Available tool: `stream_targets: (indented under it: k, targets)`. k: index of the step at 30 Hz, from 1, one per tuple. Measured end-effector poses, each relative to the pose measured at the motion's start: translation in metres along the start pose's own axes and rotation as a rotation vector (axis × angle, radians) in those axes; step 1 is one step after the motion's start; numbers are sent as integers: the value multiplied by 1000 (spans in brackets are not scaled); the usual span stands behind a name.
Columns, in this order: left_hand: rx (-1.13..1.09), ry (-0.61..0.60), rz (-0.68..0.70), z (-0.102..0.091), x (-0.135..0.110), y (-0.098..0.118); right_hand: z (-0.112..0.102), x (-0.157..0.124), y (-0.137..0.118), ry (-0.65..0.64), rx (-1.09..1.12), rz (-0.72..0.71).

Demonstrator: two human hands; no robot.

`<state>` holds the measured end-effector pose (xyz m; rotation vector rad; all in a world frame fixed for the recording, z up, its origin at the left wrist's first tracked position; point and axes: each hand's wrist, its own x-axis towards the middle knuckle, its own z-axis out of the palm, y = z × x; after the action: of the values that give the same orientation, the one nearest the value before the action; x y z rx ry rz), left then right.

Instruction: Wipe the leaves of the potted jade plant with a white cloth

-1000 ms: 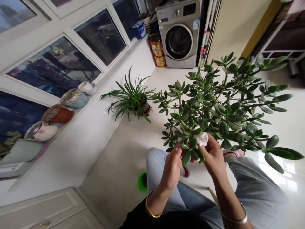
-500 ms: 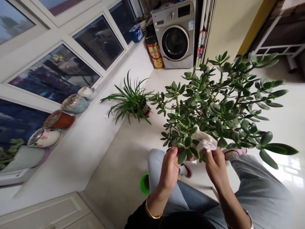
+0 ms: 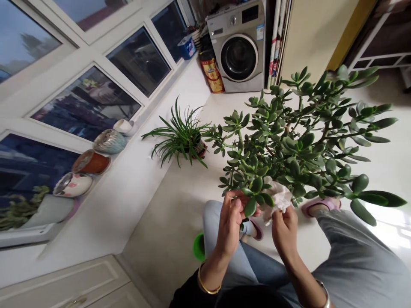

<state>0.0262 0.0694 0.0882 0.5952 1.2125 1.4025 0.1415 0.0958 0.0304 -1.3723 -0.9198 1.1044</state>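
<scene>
A large jade plant [image 3: 298, 137] with thick green leaves stands in front of me, its near branch reaching over my knees. My left hand [image 3: 231, 224] is closed on that near sprig of leaves, holding it from below. My right hand [image 3: 284, 229] is pinched on a crumpled white cloth [image 3: 278, 197], which is pressed against the leaves beside the left hand. Both wrists wear bangles. My legs in light jeans are spread either side of the plant.
A spider plant [image 3: 181, 137] in a pot stands on the pale floor by the wall. Several ceramic pots [image 3: 91, 162] line the window sill at left. A washing machine [image 3: 239, 47] stands at the far end. A green object [image 3: 199, 247] lies by my left knee.
My right hand has drawn back toward me and the cloth has slid lower along the leaves. The left hand keeps its hold on the sprig. The view has shifted slightly.
</scene>
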Motion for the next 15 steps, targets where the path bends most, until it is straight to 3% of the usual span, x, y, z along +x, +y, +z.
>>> stream_targets:
  k: [10, 15]
  targets:
    - [219, -146, -55, -2, 1, 11, -18, -4, 19, 10, -85, 27]
    - [347, -12, 174, -14, -5, 6, -54, -12, 38, 65, -236, -35]
